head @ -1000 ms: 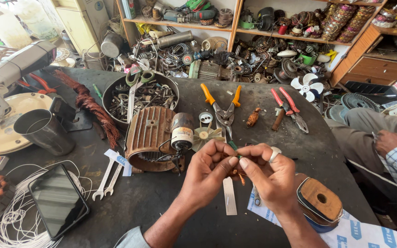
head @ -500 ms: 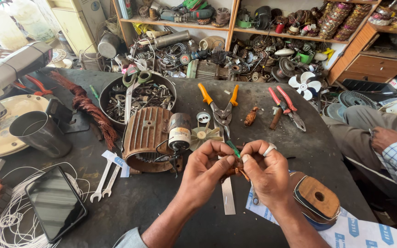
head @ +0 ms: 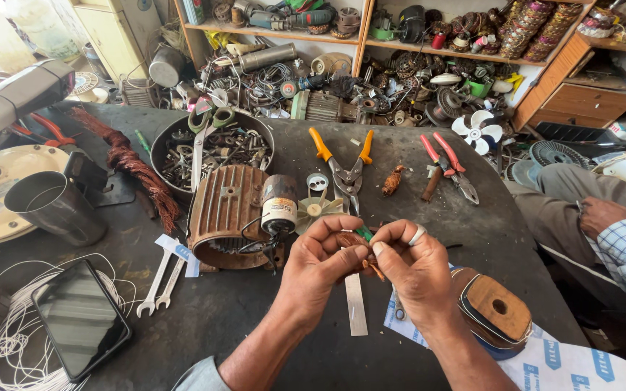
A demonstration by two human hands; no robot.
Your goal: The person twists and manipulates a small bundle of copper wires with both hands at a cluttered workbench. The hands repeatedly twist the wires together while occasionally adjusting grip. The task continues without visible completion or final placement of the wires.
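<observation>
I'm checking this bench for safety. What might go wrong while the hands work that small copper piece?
The left hand and right hand pinch a small copper piece above the table: it may slip and drop among the clutter. Its thin ends might prick a finger. The open orange-handled pliers lie just beyond, easy to knock.

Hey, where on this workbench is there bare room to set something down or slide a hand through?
Bare dark tabletop shows between the phone, the wrenches and the left hand. Another bare strip lies right of the red pliers, toward the table edge. It is crowded around the ribbed motor housing, the bowl of parts and the orange pliers.
</observation>
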